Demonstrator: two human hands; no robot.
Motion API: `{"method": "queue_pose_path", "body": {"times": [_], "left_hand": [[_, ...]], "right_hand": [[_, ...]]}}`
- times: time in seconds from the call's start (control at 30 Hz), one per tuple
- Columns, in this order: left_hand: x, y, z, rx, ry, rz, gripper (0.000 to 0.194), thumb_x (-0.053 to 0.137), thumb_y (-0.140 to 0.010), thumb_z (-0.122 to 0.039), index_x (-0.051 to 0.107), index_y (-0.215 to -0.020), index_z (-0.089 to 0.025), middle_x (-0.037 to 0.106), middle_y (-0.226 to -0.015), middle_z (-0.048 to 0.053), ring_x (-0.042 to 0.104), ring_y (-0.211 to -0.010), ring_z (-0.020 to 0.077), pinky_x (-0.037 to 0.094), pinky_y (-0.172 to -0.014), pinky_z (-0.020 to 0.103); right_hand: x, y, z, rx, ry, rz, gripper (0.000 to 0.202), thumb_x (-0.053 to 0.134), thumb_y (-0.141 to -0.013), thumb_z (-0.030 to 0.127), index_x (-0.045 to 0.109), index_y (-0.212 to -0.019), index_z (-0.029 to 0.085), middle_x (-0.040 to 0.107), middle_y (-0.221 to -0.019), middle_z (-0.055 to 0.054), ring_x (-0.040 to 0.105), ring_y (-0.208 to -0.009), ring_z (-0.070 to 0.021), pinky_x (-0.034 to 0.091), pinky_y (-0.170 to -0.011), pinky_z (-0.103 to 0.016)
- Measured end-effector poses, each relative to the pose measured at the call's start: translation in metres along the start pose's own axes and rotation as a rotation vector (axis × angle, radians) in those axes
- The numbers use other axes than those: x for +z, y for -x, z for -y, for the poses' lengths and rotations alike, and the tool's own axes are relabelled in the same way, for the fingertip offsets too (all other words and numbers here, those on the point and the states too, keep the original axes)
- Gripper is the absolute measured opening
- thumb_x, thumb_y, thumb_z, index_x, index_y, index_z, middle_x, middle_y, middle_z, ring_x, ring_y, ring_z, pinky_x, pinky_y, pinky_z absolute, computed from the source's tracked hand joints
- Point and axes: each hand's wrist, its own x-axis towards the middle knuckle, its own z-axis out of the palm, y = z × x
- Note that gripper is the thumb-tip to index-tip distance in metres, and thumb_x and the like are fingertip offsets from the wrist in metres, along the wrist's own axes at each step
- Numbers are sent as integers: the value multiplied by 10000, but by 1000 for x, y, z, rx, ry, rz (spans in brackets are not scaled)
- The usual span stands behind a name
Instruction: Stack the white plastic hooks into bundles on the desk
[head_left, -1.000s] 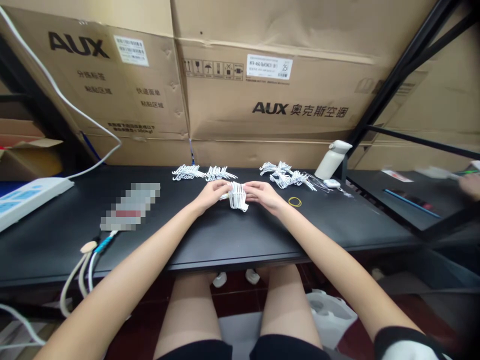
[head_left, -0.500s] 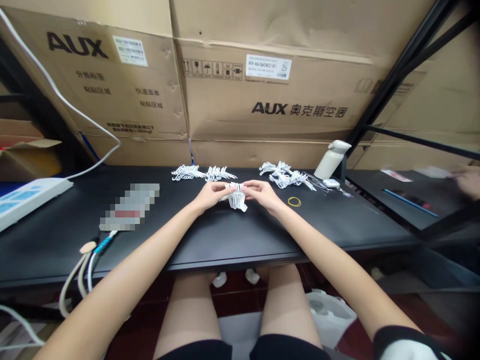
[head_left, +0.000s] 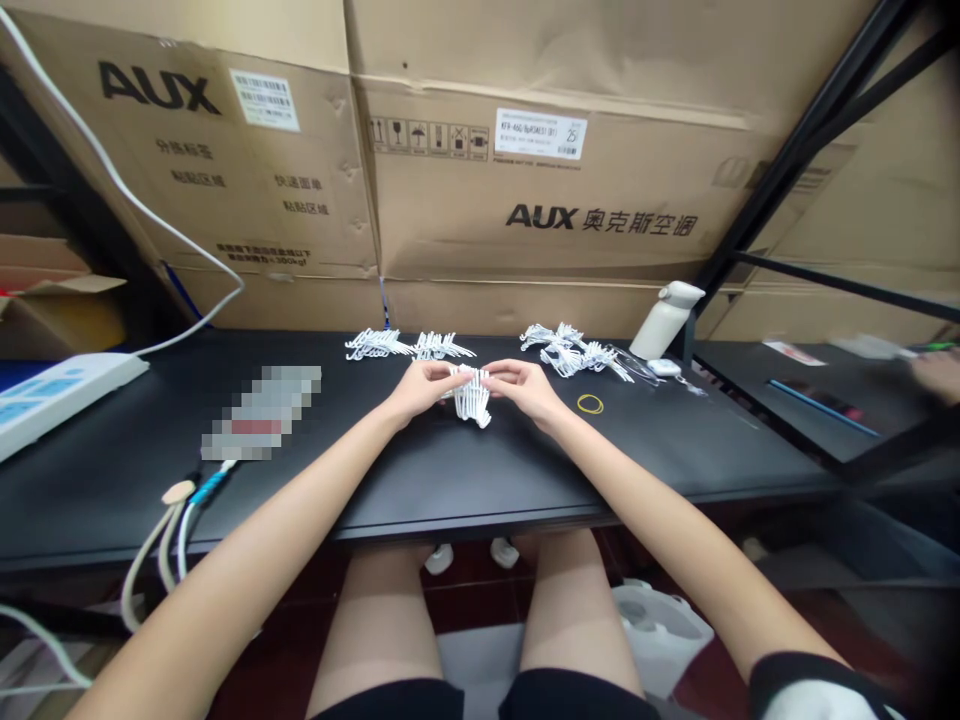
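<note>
One white hook bundle [head_left: 472, 400] — left hand [head_left: 420, 390] and right hand [head_left: 527, 391] both pinched closed on it, over desk [head_left: 465, 490].

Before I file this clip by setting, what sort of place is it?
Probably a makeshift workbench area: black tabletop, clusters of small white hooked pieces, and printed cardboard behind.

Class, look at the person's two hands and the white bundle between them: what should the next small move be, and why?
Probably gently evening up the white bundle: its lower ends look uneven, and the left hand and right hand hold it from either side. The yellow band could wait on the table, since neither hand looks free.
</note>
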Motion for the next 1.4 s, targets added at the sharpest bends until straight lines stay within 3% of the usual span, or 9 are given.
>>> {"method": "queue_pose_path", "body": {"times": [0.2, 0.4, 0.63, 0.9, 1.13, 1.4], "left_hand": [[1, 2, -4, -43, -6, -1, 403, 717, -648, -540, 656, -724, -149, 658, -730, 51, 598, -678, 154, 432, -518, 223], [3, 3, -4, -95, 26, -27, 427, 709, -639, -562, 679, -748, -150, 650, -726, 43, 588, -667, 143, 430, -513, 215], [3, 0, -5, -224, 250, -180, 433, 769, -606, -477, 649, -879, -162, 653, -798, 34, 601, -672, 135, 521, -552, 244], [0, 0, -3, -273, 274, -112, 474, 752, -628, -502, 682, -921, -136, 682, -957, 101, 633, -756, 165, 522, -517, 220], [-3, -2, 1, -271, 248, -74, 462, 737, -629, -507, 705, -892, -129, 692, -849, 100, 621, -651, 155, 432, -418, 184], [-4, -2, -1, -315, 244, -74, 419, 726, -632, -506, 702, -834, -139, 683, -760, 76, 594, -584, 129, 408, -400, 168]], "right_hand": [[3, 2, -1, -5, -10, 21, 374, 774, -649, 356, 671, -939, 143, 714, -829, -54, 671, -770, -159, 553, -732, -297], [4, 0, -2, 70, -24, 5, 297, 718, -736, 321, 631, -965, 154, 712, -856, -60, 679, -757, -148, 561, -693, -267], [5, 1, 2, 198, -16, -3, 274, 668, -803, 352, 576, -969, 154, 699, -829, -72, 675, -650, -132, 573, -604, -246], [4, 4, 1, 172, -35, 117, 315, 764, -706, 263, 604, -946, 136, 704, -736, -49, 675, -686, -134, 585, -681, -265], [5, 3, 2, 218, -62, 97, 271, 752, -713, 218, 607, -928, 140, 678, -656, -23, 646, -597, -109, 577, -614, -233], [6, 4, 2, 208, -88, 96, 236, 728, -742, 289, 609, -891, 150, 650, -654, -16, 627, -595, -106, 561, -561, -216]]}}
